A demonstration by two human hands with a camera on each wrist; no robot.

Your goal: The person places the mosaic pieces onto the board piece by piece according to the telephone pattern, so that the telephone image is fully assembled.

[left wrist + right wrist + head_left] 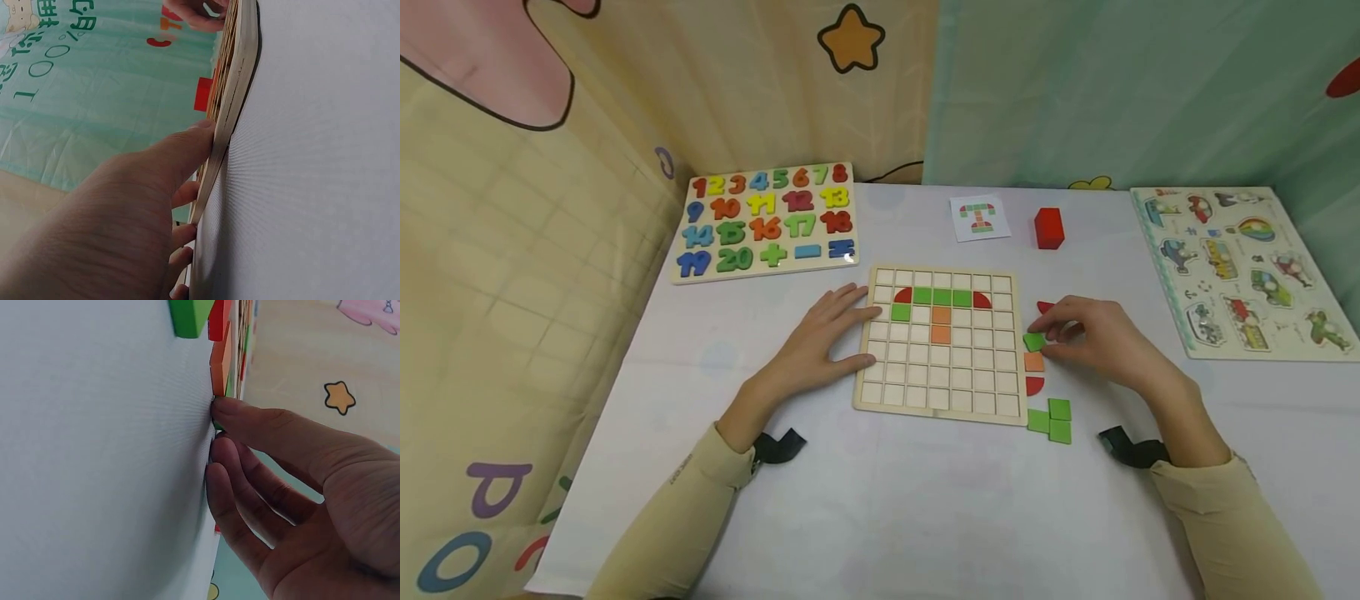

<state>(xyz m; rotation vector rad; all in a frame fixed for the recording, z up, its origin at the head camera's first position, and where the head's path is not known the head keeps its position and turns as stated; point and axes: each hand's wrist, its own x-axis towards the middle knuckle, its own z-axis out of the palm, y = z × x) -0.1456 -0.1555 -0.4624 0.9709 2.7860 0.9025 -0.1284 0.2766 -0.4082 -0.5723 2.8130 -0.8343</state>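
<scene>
A wooden grid board (940, 377) lies on the table between the hands. In its upper rows are three green squares (942, 297) in a line, a red quarter-round at either end, another green square (900, 312) lower left, and two orange squares (941, 325) in a column. My left hand (820, 337) touches the board's left edge, fingers extended; the left wrist view shows the thumb against its side. Right of the board, my right hand (1101, 340) pinches a green square tile (1033, 342) between thumb and fingers. The right wrist view shows this tile mostly hidden by the thumb.
Beside the board lie an orange square (1034, 362), red pieces (1034, 386) and several green squares (1060, 409). Behind stand a pattern card (980, 218) and a red block (1049, 228). A number puzzle (767, 225) is back left, a picture puzzle (1247, 275) far right.
</scene>
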